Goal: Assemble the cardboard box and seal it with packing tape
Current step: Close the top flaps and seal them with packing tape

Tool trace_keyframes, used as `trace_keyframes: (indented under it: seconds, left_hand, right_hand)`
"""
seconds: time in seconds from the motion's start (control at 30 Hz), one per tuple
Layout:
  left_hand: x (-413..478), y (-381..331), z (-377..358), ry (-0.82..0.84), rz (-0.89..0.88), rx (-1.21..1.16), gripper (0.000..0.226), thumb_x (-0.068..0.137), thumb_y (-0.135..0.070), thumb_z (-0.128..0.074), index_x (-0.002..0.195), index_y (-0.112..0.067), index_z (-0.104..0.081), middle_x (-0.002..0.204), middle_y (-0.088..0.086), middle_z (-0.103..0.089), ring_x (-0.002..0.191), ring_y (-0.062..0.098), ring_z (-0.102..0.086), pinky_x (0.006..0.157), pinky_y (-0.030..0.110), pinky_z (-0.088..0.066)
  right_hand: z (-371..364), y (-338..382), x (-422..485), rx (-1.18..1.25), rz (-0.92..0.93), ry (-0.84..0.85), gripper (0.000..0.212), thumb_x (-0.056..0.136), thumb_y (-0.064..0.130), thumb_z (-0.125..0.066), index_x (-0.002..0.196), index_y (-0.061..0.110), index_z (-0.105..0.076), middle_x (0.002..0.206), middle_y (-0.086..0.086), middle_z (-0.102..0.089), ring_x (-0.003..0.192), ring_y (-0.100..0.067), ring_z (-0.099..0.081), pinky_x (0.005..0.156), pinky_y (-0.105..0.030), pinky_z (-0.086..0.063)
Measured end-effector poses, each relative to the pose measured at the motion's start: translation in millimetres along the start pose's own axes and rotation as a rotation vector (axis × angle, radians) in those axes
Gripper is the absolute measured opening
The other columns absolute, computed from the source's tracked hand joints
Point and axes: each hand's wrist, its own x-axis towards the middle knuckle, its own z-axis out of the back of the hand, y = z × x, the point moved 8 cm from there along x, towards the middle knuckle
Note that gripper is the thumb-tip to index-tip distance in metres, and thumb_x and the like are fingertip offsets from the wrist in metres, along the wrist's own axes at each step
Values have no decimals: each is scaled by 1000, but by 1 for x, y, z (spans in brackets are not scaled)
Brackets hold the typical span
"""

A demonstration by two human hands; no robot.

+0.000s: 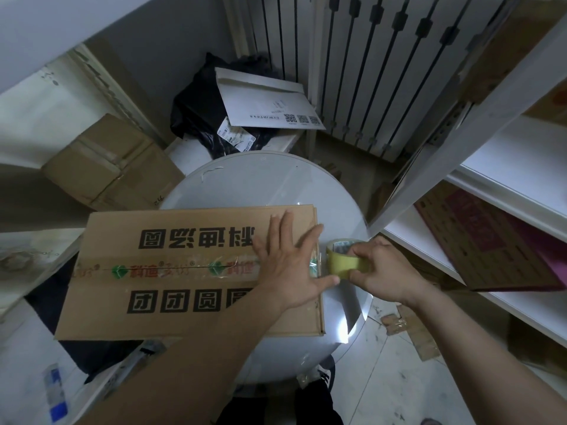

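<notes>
A brown cardboard box (171, 271) with black printed characters lies on a round white table (264, 182). Its top flaps meet along a centre seam covered by clear tape with green and red print. My left hand (291, 265) lies flat with spread fingers on the right end of that seam, pressing the tape down. Just off the box's right edge, my right hand (380, 271) grips a yellowish roll of packing tape (345, 259). A short stretch of tape runs from the roll to the box edge.
Another taped cardboard box (107, 164) sits at the left. A black bag (199, 115) with a white envelope (260, 102) on it lies behind the table. White shelving (506, 179) stands at the right, holding a flat brown and maroon carton (484, 237). Cardboard scraps (411, 329) litter the floor.
</notes>
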Motion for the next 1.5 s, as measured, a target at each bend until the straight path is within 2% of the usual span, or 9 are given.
trace_keyframes:
  seconds: [0.13, 0.37, 0.63, 0.8, 0.9, 1.0, 1.2, 1.33, 1.5]
  left_hand:
    - [-8, 1, -13, 29, 75, 65, 117, 77, -67, -50, 143, -23, 37, 145, 13, 50, 131, 35, 47, 109, 68, 13]
    - [-6, -10, -16, 121, -100, 107, 115, 77, -59, -54, 144, -29, 35, 142, 13, 52, 128, 35, 50, 107, 68, 18]
    - [-16, -37, -29, 193, -438, 308, 114, 77, -48, -58, 147, -30, 31, 146, 10, 49, 133, 28, 47, 108, 66, 19]
    - [-21, -28, -26, 220, -531, 366, 113, 77, -42, -59, 148, -32, 27, 149, 8, 45, 135, 28, 45, 109, 66, 14]
    - [-29, -9, -20, 201, -526, 398, 110, 76, -39, -58, 148, -38, 26, 151, 6, 42, 136, 30, 42, 109, 66, 16]
    - [-37, 12, -14, 191, -480, 430, 105, 79, -36, -54, 147, -41, 26, 150, 6, 44, 137, 33, 41, 108, 65, 16]
    - [-44, 45, -9, 166, -301, 350, 100, 86, -27, -47, 146, -23, 33, 149, 8, 45, 137, 32, 40, 114, 63, 4]
    - [-46, 50, -10, 188, -336, 296, 97, 85, -41, -45, 149, -25, 27, 150, 4, 45, 136, 26, 43, 113, 58, 17]
    - [-44, 53, -10, 145, -347, 269, 72, 98, -61, -17, 148, -33, 27, 150, -1, 44, 137, 20, 42, 108, 54, 22]
  right_hand:
    - [-6, -8, -3, -7, -54, 25, 10, 77, 28, -69, 81, 24, -61, 75, 9, -53, 92, -19, -47, 61, -23, -30]
    - [-8, -8, -14, 38, -124, 14, 13, 78, 24, -70, 73, 25, -59, 71, 10, -45, 83, -16, -44, 58, -15, -30]
    - [-24, -18, -32, 14, -191, 128, 20, 72, 32, -69, 67, 22, -54, 62, 6, -52, 68, -13, -48, 52, -26, -28]
    - [-30, 0, -45, -25, -217, 135, 19, 73, 48, -58, 77, 30, -54, 82, 5, -59, 86, -18, -53, 59, -25, -29]
    - [-42, 18, -52, -32, -223, 126, 16, 84, 42, -59, 89, 28, -53, 95, 5, -61, 101, -20, -57, 71, -29, -31]
    - [-61, 34, -52, 52, -182, 112, 18, 83, 40, -58, 80, 29, -44, 87, 4, -57, 94, -25, -59, 64, -29, -32]
    - [-81, 56, -48, 163, -211, 46, 19, 89, 36, -56, 90, 26, -41, 89, -3, -59, 96, -30, -57, 66, -30, -32]
    - [-101, 54, -53, 327, -338, 28, 24, 87, 34, -58, 75, 29, -38, 73, 6, -53, 79, -24, -53, 59, -30, -37]
    - [-118, 55, -71, 570, -456, -30, 12, 83, 28, -61, 77, 21, -52, 69, 1, -71, 68, -15, -64, 69, -31, -51]
